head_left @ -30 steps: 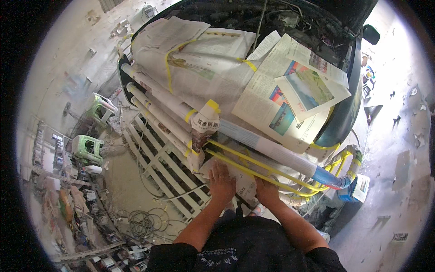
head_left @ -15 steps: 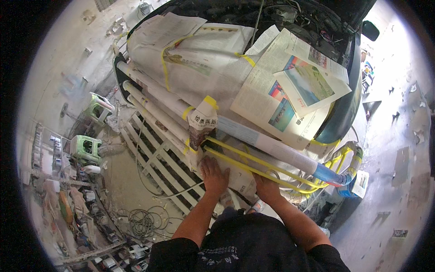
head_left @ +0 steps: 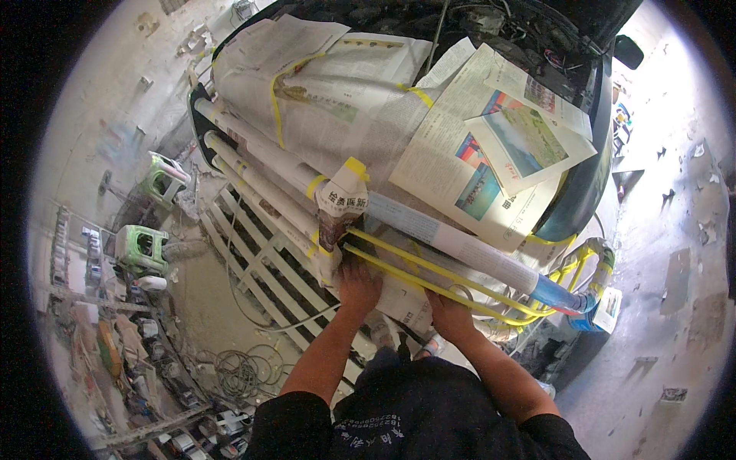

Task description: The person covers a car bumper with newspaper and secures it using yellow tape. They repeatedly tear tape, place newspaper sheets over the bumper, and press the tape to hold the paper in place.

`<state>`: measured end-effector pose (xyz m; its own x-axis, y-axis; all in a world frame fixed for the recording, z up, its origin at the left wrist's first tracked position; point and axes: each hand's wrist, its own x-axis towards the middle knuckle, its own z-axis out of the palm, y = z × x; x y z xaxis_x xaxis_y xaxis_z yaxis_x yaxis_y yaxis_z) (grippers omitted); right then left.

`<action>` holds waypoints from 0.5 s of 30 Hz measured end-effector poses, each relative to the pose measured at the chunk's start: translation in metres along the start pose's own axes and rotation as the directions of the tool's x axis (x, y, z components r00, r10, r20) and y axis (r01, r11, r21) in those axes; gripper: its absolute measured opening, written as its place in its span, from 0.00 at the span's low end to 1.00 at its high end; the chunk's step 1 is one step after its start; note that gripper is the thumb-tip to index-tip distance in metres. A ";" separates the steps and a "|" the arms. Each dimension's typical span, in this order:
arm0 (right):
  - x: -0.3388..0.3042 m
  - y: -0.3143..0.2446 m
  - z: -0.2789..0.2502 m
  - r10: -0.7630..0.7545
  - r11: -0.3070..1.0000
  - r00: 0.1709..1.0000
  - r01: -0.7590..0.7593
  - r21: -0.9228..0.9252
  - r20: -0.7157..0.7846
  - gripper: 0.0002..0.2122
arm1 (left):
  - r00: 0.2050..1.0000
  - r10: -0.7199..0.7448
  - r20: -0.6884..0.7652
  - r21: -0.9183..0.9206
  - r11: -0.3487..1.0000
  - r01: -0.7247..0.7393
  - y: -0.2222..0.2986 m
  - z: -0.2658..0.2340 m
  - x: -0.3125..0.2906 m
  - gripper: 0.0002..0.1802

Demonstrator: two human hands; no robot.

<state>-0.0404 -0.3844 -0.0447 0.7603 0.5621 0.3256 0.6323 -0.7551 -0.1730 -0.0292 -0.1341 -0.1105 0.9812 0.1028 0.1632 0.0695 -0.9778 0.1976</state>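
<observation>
A bull bar across the car's front has its upper tube (head_left: 460, 247) wrapped in newspaper, with thinner yellow bars (head_left: 445, 287) below it. Under these bars a newspaper sheet (head_left: 402, 300) spans between my two hands. My left hand (head_left: 359, 285) lies on the sheet's left part, fingers stretched up toward the wrapped upright (head_left: 335, 226); its fingertips are partly hidden. At the sheet's right side, just beneath the lowest yellow bar, my right hand (head_left: 452, 316) grips the paper edge, its fingers mostly tucked out of sight.
Taped newspapers (head_left: 345, 100) cover the car's front below the uncovered engine bay (head_left: 506, 31). To the left lie a slatted white rack (head_left: 264, 264), green-and-white stools (head_left: 142, 249) and a coiled hose (head_left: 245, 373). A blue can (head_left: 594, 318) stands near the bar's right end.
My left hand has slid slightly up and left, its fingers now closer under the wrapped upright. My right hand stays nearly in place at the paper's edge.
</observation>
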 end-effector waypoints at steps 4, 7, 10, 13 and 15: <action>-0.001 0.004 0.008 0.004 1.000 0.999 -0.003 -0.023 0.038 0.19 | 0.995 -0.046 0.092 -0.030 0.998 0.049 0.003 -0.001 0.003 0.39; -0.001 0.001 0.005 0.010 1.000 0.998 -0.009 -0.025 0.067 0.20 | 0.969 -0.050 0.242 -0.026 0.998 0.058 -0.001 -0.008 0.007 0.42; 0.000 -0.001 0.001 0.018 0.999 0.996 -0.014 -0.047 0.083 0.21 | 0.962 -0.035 0.270 0.008 0.999 0.034 -0.004 -0.010 0.009 0.38; -0.008 0.006 0.017 0.053 0.998 0.992 -0.049 -0.038 0.113 0.22 | 0.934 -0.009 0.358 0.117 0.993 -0.035 0.004 -0.030 0.011 0.40; -0.009 0.006 0.018 0.065 0.998 0.988 -0.063 -0.020 0.143 0.21 | 0.932 -0.002 0.362 0.080 0.996 -0.029 0.001 -0.029 0.009 0.41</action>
<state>-0.0405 -0.3876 -0.0655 0.8131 0.5543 0.1778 0.5804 -0.7955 -0.1744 -0.0260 -0.1293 -0.0808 0.9797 0.0316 -0.1978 0.0552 -0.9919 0.1148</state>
